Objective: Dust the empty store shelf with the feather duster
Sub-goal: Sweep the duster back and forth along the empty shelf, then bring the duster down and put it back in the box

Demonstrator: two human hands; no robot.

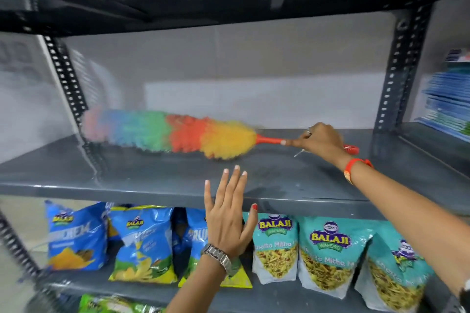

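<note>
Three risks from here, biggest object first, all judgement calls:

- Shelf (152,173): I'm dusting the empty grey tier, and the front strip nearest me is looking like the easiest part to miss, since the head is working mid-depth. Dust I'm pushing forward could be dropping onto the snack bags (277,249) on the tier below; sweeping towards one end instead would be limiting that.
- Feather duster (178,134): it's lying almost flat on the shelf, its rainbow head pointing left and the far tip blurring next to the left perforated upright (66,79). Swinging further left could be snagging the fibres on the upright's holes or knocking the head against it.
- Right hand (320,140): I'm gripping the orange handle with fingers curled closed around it, index finger running along the shaft towards the head. Grip sits far back, so leverage is poor; a hard flick could be twisting the handle out of my hold. The coiled loop at the handle's end is trailing behind my wrist and could be catching on the right post.
- Left hand (226,216): I'm keeping it flat, fingers spread, holding nothing, in front of the shelf's front lip. Whether it's touching the edge I cannot tell. If the duster comes forward, it's sitting in the sweep path.
</note>
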